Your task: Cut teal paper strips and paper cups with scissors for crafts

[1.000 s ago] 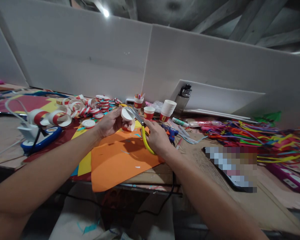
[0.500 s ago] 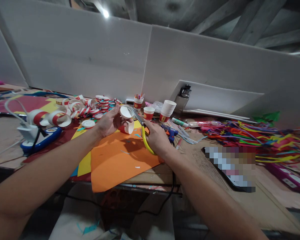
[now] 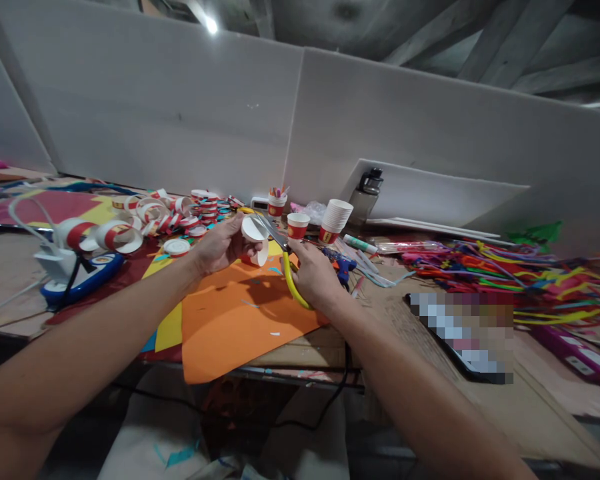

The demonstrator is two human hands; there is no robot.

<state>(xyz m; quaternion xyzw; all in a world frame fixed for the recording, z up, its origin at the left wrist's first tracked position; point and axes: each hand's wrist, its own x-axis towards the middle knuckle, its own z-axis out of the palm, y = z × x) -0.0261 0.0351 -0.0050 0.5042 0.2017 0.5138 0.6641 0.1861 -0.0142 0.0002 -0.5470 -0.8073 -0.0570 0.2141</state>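
My left hand (image 3: 223, 245) is closed on a partly cut paper cup (image 3: 254, 229), its white round bottom turned toward me. A strip of the cup's wall hangs below, by my fingertips. In my right hand (image 3: 316, 273) are scissors (image 3: 294, 283) with yellow handles, my fingers wrapped round the grips. The blades point up and left and lie against the cup's edge; whether they are cutting it I cannot tell. Orange paper (image 3: 245, 320) lies under both hands, with small paper scraps on it.
Behind my hands stand a paper cup (image 3: 298, 225), a cup stack (image 3: 336, 220) and a bottle (image 3: 365, 200). Curled cup strips (image 3: 115, 233) and a power strip (image 3: 87, 277) lie left. Rightward are a blue glue gun (image 3: 345, 265), a phone (image 3: 463, 340) and colourful pipe cleaners (image 3: 520, 273).
The cup in my left hand has turned and shifted slightly down, and its hanging strip shows less. My right hand and the scissors have barely moved.
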